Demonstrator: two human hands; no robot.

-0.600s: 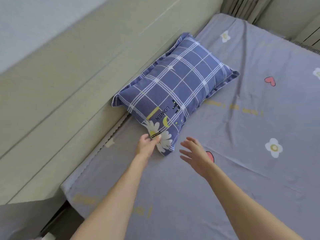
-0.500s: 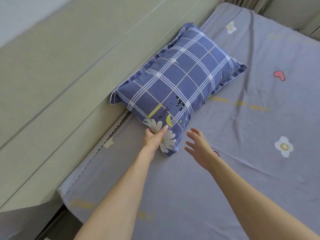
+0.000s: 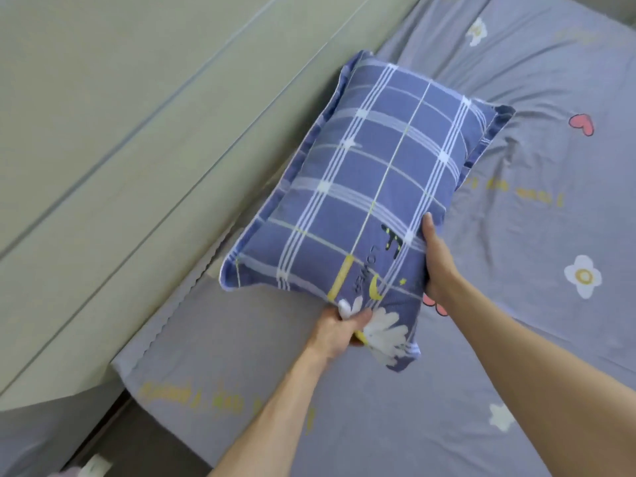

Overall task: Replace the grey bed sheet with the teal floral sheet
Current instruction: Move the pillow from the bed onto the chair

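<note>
A grey sheet [image 3: 516, 339] printed with small flowers, hearts and yellow lettering covers the bed. On it, a blue checked pillow [image 3: 375, 187] with a daisy print is tilted up against the headboard. My left hand [image 3: 339, 330] pinches the pillow's near edge by the daisy. My right hand [image 3: 437, 259] grips the pillow's right side, thumb on top and fingers hidden underneath. No teal floral sheet is in view.
A pale green padded headboard [image 3: 137, 149] runs along the left of the bed. The mattress's near left corner [image 3: 127, 366] ends above a dark floor gap [image 3: 137, 449]. Bare sheet stretches to the right and toward me.
My right hand has moved from hovering above the sheet onto the pillow's right side. My left hand has taken hold of the near edge, and the pillow's near end has risen.
</note>
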